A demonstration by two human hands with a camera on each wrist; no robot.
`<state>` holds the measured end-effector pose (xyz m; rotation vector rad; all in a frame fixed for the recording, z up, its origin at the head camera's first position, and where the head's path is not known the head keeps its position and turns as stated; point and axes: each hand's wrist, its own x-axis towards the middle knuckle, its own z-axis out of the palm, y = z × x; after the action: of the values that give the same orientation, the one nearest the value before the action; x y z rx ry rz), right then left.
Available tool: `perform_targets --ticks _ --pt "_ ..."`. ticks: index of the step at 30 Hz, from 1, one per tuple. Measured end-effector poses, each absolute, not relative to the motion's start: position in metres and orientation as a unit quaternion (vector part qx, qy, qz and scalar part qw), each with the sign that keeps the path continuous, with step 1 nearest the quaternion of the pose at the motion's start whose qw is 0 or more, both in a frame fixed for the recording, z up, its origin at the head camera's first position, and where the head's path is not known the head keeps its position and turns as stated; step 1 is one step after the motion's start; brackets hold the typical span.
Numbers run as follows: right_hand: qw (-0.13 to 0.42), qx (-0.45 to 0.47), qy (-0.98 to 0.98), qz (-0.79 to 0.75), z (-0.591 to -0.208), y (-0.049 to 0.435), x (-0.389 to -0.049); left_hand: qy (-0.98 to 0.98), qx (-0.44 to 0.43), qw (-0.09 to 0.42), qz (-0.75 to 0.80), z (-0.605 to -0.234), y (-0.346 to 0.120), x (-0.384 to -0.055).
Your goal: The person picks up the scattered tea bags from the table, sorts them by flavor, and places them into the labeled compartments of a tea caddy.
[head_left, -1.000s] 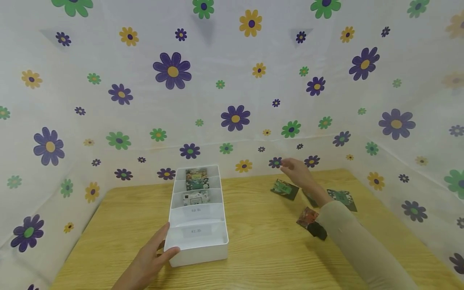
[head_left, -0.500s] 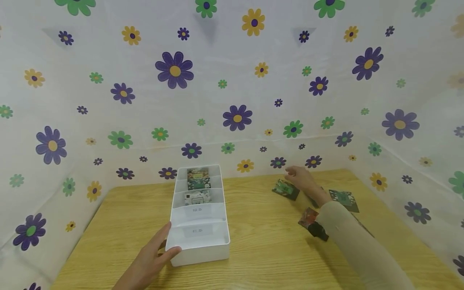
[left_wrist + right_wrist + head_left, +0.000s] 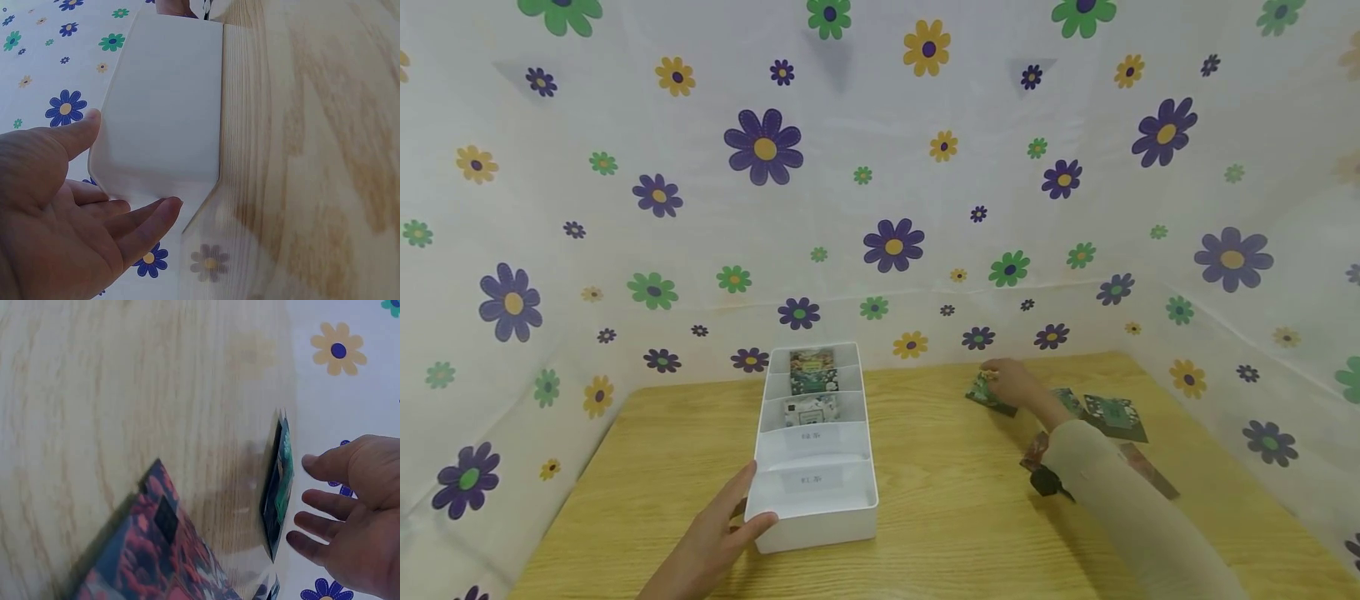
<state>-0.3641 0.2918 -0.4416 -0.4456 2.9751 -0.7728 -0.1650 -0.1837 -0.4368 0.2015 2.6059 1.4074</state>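
Note:
My left hand (image 3: 711,533) holds the near left corner of a long white divided box (image 3: 820,528), thumb on one wall and fingers on another. In the left wrist view, its fingers (image 3: 150,228) touch the edge of the box (image 3: 162,94). On the right, my right hand (image 3: 1013,385) is over a green tea sachet (image 3: 987,395) and partly covers it. The right wrist view shows that hand (image 3: 369,512) with fingers extended and parted beside the dark green sachet (image 3: 279,487); a small gap shows between them. A red patterned sachet (image 3: 162,550) is nearer that camera.
Several more sachets lie around the right forearm, among them a white-flowered green one (image 3: 1116,414) and a reddish one (image 3: 1150,471). Sachets also fill the box's far compartments, including a pale one (image 3: 811,410). Flower-printed cloth (image 3: 887,167) borders the wooden table (image 3: 925,500).
After hovering behind the green sachet, my right hand has come down over it. My left hand keeps its hold on the box, which stays in place.

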Motion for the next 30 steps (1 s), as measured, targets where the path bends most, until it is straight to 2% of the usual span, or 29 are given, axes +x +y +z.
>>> perform_targets --ticks 13,21,30 --pt "0.044 -0.134 0.977 -0.160 -0.441 0.281 -0.362 0.873 0.087 0.072 0.475 -0.436 -0.184 -0.164" --pt "0.087 -0.145 0.980 -0.106 -0.437 0.281 -0.361 0.875 0.077 0.077 0.472 -0.437 -0.183 -0.164" --pt "0.089 -0.128 0.973 -0.168 -0.439 0.288 -0.362 0.873 0.075 0.080 0.476 -0.437 -0.184 -0.163"
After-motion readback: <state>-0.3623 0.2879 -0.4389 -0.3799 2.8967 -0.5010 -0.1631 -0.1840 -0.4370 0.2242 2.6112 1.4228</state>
